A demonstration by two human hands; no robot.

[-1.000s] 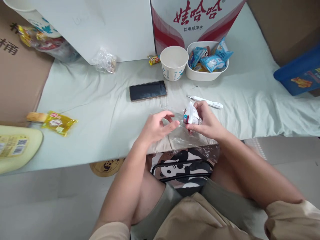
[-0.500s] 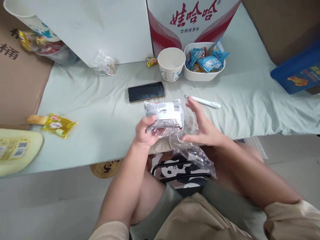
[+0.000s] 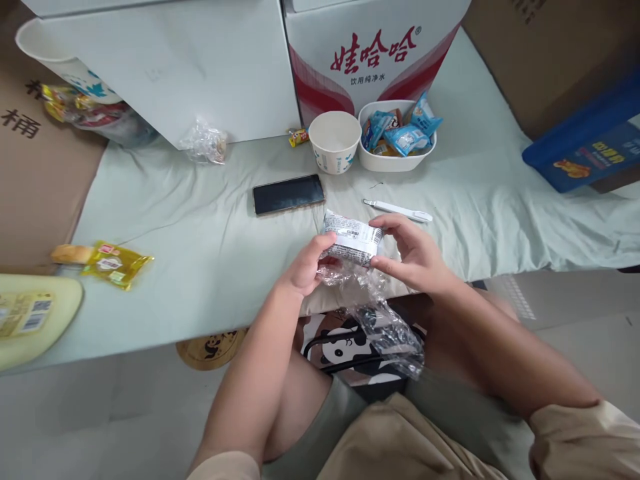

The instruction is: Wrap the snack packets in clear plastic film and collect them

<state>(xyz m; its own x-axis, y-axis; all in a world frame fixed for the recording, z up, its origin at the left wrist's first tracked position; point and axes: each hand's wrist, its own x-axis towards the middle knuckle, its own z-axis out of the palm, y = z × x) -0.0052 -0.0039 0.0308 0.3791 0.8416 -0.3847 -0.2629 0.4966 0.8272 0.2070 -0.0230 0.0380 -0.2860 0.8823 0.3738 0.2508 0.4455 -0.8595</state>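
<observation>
A small snack packet with printed text and a barcode is held between both hands, just over the table's front edge. My left hand grips its left end, thumb on top. On the other end, my right hand pinches the packet between thumb and fingers. Crinkled clear plastic wrap hangs below the packet toward my lap; how it is held under the left hand is hidden. Just beyond the hands lie a white utility knife and a black phone.
A paper cup stands beside a white tub of blue snack packets, before a white-and-red carton. A crumpled plastic bag lies at the back. Leftward are a yellow packet, a bread piece and a pale yellow bottle.
My right hand has closed on the packet's right end, where before it was apart from it. The packet has moved slightly right and down. The view has shifted a little.
</observation>
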